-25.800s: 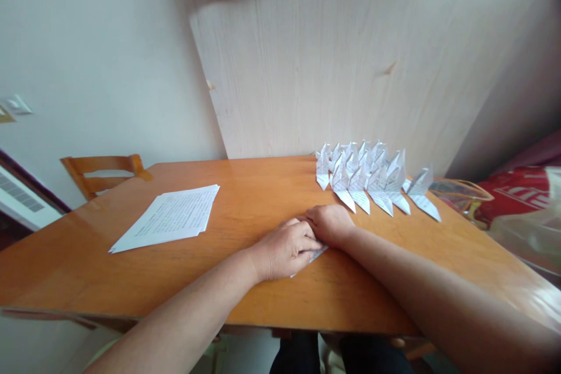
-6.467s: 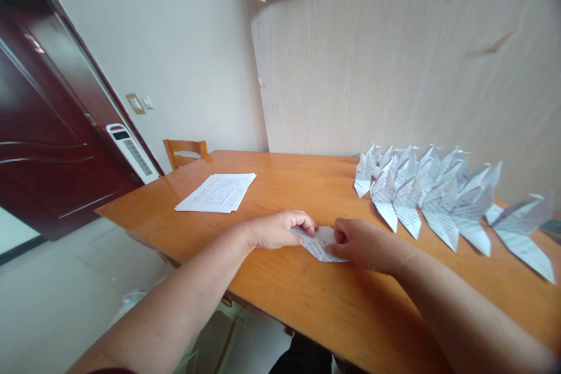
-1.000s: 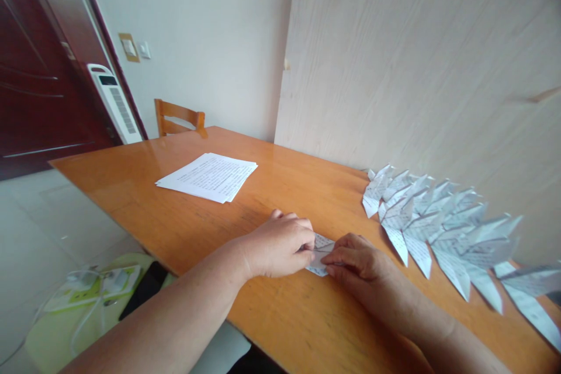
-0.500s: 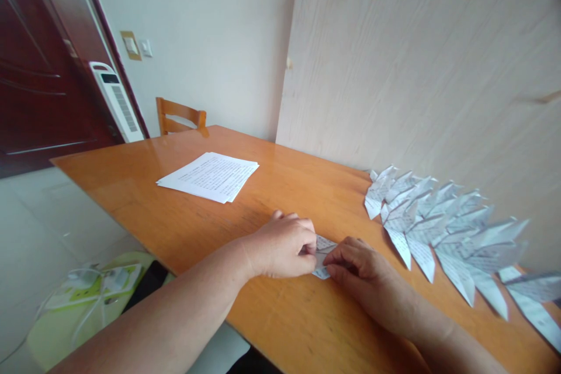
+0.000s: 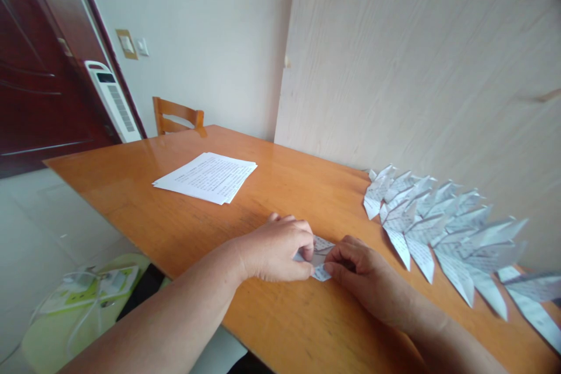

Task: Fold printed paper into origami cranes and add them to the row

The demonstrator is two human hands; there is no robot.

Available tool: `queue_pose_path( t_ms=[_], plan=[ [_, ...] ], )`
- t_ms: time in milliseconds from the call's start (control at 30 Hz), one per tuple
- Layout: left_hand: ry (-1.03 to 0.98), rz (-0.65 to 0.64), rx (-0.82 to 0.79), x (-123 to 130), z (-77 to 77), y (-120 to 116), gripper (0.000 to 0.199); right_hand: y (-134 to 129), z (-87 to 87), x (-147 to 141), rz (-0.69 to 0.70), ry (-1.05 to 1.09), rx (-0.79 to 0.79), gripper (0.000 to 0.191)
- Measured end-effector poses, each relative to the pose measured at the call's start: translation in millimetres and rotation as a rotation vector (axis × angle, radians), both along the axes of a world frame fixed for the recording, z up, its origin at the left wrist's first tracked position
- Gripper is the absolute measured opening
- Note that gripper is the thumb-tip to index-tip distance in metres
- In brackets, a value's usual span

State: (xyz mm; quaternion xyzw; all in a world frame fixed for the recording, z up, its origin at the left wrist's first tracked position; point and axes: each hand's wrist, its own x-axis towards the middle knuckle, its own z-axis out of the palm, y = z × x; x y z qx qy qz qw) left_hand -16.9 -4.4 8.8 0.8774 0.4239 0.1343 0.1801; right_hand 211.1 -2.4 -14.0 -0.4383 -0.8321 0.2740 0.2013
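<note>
Between my two hands a small folded piece of printed paper (image 5: 322,258) lies on the wooden table (image 5: 280,327). My left hand (image 5: 283,248) grips its left side, with thumb and fingers curled and a little apart. From the right, my right hand (image 5: 362,269) pinches the paper's other end between thumb and fingers. Parts of the paper are hidden under both hands. Rows of folded paper pieces (image 5: 438,222), pointed and covered in print, stand close together on the right of the table. A stack of printed sheets (image 5: 205,178) lies flat farther back on the left.
A wooden chair (image 5: 177,115) stands behind the far table edge. At lower left, a power strip (image 5: 94,289) with cables sits on a pale green stool (image 5: 48,333). A pale board (image 5: 407,70) rises along the table's back side. A white heater-like unit (image 5: 113,102) stands by the dark red door (image 5: 44,87).
The thumb and fingers of my left hand have parted slightly, and that hand has shifted a little left along the paper. My right hand stays nearly in place. The view has turned slightly.
</note>
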Motion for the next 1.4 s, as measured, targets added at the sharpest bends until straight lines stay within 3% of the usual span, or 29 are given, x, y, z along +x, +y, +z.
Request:
queue_pose_path(
  t_ms=[333, 600, 1400],
  plan=[
    [-0.010, 0.000, 0.017, 0.4, -3.2, 0.4, 0.010, 1.8, 0.3, -0.7, -0.009, 0.010, -0.012, 0.021],
    [-0.011, 0.008, 0.038, 1.7, -5.4, 0.5, 0.017, 4.5, -8.0, -4.4, -0.154, 0.006, 0.072, 0.027],
    [0.028, 0.059, 0.064, 8.2, -2.0, -1.2, 0.012, 6.9, -13.8, -9.1, -0.205, -0.086, 0.153, 0.022]
  ],
)
